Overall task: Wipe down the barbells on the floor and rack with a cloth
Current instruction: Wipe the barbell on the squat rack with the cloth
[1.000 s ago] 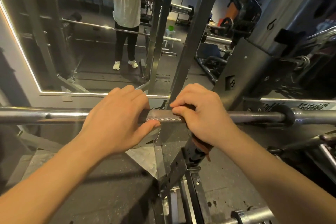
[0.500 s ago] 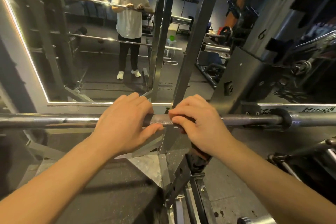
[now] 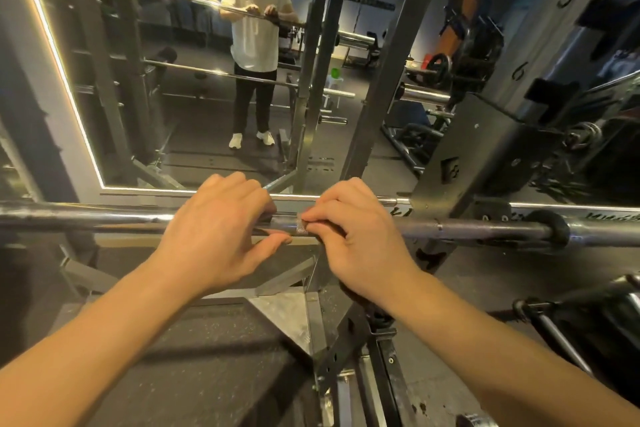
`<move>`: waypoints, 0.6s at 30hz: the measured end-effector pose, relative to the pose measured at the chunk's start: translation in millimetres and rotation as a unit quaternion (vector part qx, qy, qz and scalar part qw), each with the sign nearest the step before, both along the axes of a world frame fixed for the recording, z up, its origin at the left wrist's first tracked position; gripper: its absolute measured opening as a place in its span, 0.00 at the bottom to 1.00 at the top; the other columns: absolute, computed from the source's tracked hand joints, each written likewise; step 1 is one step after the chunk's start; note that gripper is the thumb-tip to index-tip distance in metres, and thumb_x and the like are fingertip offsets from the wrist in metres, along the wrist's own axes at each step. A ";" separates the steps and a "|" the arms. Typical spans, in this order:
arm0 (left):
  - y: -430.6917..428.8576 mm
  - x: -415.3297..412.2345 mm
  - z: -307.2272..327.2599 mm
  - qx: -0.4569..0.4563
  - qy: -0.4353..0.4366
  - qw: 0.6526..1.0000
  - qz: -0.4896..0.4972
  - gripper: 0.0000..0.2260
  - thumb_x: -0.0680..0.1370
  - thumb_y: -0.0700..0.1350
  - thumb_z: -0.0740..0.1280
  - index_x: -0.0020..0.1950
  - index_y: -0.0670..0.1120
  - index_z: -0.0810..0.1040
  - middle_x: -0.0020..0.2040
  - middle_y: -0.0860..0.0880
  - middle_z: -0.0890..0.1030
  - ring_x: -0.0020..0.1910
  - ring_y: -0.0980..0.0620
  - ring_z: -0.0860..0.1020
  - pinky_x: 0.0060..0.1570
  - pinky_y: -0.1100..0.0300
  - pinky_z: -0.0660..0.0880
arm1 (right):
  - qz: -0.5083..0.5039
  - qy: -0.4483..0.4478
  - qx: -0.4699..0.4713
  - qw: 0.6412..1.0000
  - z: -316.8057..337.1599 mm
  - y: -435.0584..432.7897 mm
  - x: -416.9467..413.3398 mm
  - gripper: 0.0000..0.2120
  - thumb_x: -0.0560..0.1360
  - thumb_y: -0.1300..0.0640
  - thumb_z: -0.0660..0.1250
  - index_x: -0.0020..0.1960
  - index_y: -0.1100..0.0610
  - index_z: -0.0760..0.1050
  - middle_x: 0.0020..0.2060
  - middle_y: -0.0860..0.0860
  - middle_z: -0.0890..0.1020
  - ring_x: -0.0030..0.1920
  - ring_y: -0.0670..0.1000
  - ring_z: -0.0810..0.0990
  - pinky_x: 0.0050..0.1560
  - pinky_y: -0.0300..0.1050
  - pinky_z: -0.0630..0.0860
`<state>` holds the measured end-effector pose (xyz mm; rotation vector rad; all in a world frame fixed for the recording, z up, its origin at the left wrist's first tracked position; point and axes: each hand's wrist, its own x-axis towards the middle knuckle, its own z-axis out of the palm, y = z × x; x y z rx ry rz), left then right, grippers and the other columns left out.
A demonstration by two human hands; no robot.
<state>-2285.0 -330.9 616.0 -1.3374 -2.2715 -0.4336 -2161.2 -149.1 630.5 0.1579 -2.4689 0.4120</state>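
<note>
1 barbell (image 3: 485, 230), left hand (image 3: 214, 229) curled over, right hand (image 3: 360, 236) gripping

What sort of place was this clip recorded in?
Most likely a gym: a barbell sits on a numbered steel rack, facing a big wall mirror, with a weight plate further back.
</note>
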 end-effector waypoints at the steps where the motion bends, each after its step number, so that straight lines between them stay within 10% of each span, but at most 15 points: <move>1: -0.6 -0.5 -0.4 0.002 0.002 1.000 -0.001 0.18 0.74 0.65 0.66 0.49 0.52 0.80 0.41 0.56 0.76 0.41 0.53 0.73 0.45 0.55 0.72 | -0.010 -0.006 0.007 1.000 0.2 5.7 6.4 0.06 0.76 0.64 0.73 0.51 0.57 0.85 0.46 0.49 0.80 0.50 0.48 0.74 0.50 0.43 0.73; 18: 1.7 -2.1 -2.0 -0.002 0.014 1.000 -0.012 0.17 0.75 0.64 0.65 0.47 0.50 0.78 0.42 0.53 0.77 0.42 0.51 0.72 0.43 0.53 0.73 | -0.074 -0.028 -0.064 0.995 15.6 -0.4 -13.7 0.07 0.74 0.65 0.74 0.43 0.54 0.85 0.41 0.45 0.80 0.47 0.44 0.77 0.49 0.38 0.73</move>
